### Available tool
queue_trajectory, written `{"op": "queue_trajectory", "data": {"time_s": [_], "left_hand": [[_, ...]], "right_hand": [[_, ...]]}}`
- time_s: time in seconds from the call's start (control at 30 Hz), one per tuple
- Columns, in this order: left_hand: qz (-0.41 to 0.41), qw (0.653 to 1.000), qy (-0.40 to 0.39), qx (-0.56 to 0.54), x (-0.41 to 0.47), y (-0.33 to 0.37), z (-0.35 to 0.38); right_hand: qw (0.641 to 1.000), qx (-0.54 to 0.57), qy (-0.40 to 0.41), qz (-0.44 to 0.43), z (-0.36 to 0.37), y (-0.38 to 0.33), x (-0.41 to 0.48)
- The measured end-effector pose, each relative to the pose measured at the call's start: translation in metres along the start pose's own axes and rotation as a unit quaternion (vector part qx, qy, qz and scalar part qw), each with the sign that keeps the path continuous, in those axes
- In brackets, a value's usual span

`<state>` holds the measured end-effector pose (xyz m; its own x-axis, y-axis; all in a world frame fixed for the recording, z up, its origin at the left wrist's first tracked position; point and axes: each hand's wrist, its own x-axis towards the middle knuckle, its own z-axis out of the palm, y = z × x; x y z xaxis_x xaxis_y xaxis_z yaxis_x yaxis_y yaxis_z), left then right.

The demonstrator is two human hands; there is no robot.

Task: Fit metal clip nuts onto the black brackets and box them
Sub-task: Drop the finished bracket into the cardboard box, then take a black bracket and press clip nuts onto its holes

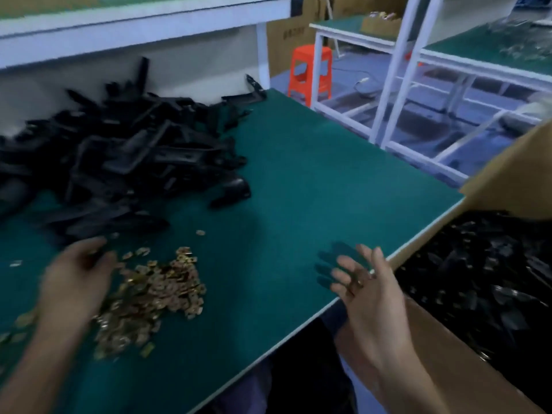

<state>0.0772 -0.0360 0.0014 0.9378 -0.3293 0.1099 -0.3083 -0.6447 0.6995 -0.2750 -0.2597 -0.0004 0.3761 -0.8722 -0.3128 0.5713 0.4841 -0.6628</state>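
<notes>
two hands: left hand (78,265), curled fingers' hold unclear, lay at the clip nuts (155,291) below the brackets (125,150); right hand (366,289) had fingers spread apart.

We count one orange plastic stool (310,70), one brown cardboard box (507,174); black plastic brackets (134,150) and gold metal clip nuts (155,294), uncountable heaps.

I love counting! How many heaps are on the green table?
2. Black brackets heaped at the back left; metal clip nuts in front, by the left hand. More may hide past the left edge.
</notes>
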Motion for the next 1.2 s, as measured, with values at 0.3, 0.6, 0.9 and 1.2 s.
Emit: {"op": "queue_trajectory", "data": {"time_s": [0.3,0.6,0.9,1.2], "left_hand": [[0.123,0.947,-0.008,0.295,0.007,0.051,0.018],[0.259,0.915,0.075,0.301,0.048,0.052,-0.003],[0.124,0.945,0.15,-0.265,-0.053,0.131,-0.062],[-0.266,0.731,0.027,-0.628,-0.17,0.123,0.012]], "right_hand": [[0.865,-0.42,-0.25,-0.11,0.092,0.111,-0.009],[0.855,-0.435,-0.263,-0.099,0.09,0.113,-0.007],[0.839,-0.431,-0.291,-0.163,0.089,0.118,-0.007],[0.877,-0.374,-0.216,-0.211,0.09,0.118,-0.005]]}}
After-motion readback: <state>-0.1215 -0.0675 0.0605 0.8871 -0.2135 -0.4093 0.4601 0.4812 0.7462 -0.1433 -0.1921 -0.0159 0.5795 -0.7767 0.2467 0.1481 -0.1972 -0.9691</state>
